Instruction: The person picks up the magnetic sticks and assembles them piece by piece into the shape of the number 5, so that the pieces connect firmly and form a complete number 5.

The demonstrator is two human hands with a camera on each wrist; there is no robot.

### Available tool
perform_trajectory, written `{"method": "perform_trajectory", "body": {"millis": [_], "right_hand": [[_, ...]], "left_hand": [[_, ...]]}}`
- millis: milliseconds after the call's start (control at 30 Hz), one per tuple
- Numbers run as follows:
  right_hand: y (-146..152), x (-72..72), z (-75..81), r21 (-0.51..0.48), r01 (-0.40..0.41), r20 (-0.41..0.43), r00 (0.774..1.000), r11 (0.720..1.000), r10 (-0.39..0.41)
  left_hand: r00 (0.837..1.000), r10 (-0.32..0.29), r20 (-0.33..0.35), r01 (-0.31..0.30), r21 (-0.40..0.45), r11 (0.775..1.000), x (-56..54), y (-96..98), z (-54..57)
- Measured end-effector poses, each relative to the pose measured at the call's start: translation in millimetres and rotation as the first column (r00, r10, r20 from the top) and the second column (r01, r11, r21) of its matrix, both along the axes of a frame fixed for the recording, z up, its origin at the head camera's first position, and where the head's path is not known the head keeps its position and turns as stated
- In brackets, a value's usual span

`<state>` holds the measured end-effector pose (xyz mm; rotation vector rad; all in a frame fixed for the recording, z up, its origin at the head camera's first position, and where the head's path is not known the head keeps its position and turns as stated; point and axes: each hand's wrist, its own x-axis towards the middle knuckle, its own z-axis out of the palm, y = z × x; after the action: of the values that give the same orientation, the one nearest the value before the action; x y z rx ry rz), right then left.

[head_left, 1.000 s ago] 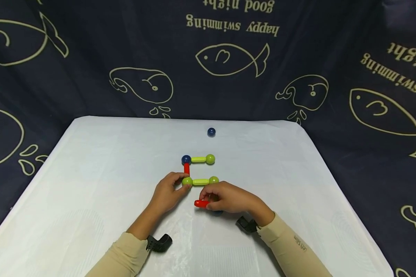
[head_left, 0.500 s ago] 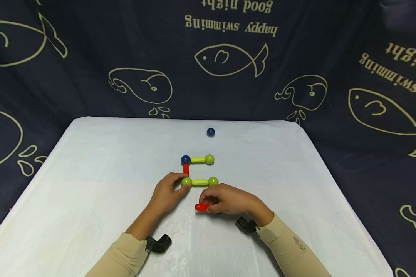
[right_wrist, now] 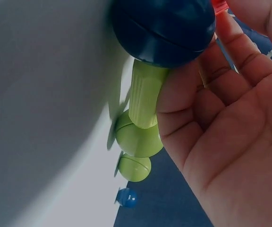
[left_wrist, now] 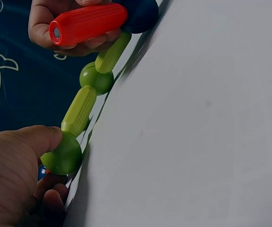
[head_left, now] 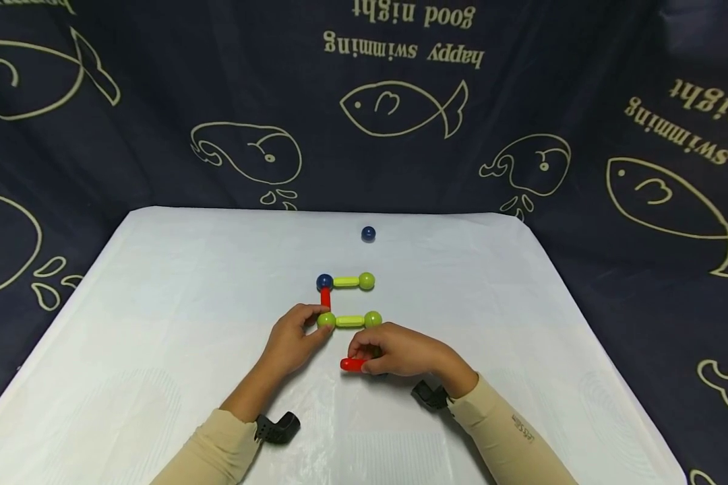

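My left hand (head_left: 296, 337) pinches a green ball (left_wrist: 63, 155) at the near left corner of a chain of magnetic rods and balls. From that ball a red rod (head_left: 325, 299) runs away to a dark blue ball (head_left: 324, 282), and a yellow-green rod (head_left: 350, 321) runs right to another green ball (head_left: 373, 319). My right hand (head_left: 403, 350) grips a loose-ended red magnetic rod (left_wrist: 89, 23), its other end at a second dark blue ball (right_wrist: 164, 30). Another yellow-green rod (right_wrist: 147, 94) joins this blue ball to the right green ball; the hand mostly hides them in the head view.
Farther back, a yellow-green rod (head_left: 346, 281) and a green ball (head_left: 367, 281) extend right from the chain's far corner. A single dark blue ball (head_left: 368, 234) lies near the back of the white table (head_left: 206, 256). A dark fish-print cloth (head_left: 243, 81) hangs behind.
The red rod in my right hand has come slightly nearer to me and down, then stayed there. My left hand keeps its place on the green ball.
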<state>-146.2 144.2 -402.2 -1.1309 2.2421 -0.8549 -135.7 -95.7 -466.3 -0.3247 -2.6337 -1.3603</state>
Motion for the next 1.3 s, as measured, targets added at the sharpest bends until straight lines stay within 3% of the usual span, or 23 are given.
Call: {"method": "perform_trajectory", "body": {"millis": [400, 1300], "right_hand": [[-0.6, 0.1, -0.9, -0.024, -0.018, -0.009, 1.000, 1.000, 0.018], [-5.4, 0.5, -2.9, 0.038, -0.031, -0.082, 0.996, 0.999, 0.034]], "left_hand": [[1.000, -0.005, -0.004, 0.005, 0.001, 1.000, -0.2, 1.0, 1.9], [1.000, 0.001, 0.008, -0.001, -0.015, 1.000, 0.3, -0.4, 1.8]]}}
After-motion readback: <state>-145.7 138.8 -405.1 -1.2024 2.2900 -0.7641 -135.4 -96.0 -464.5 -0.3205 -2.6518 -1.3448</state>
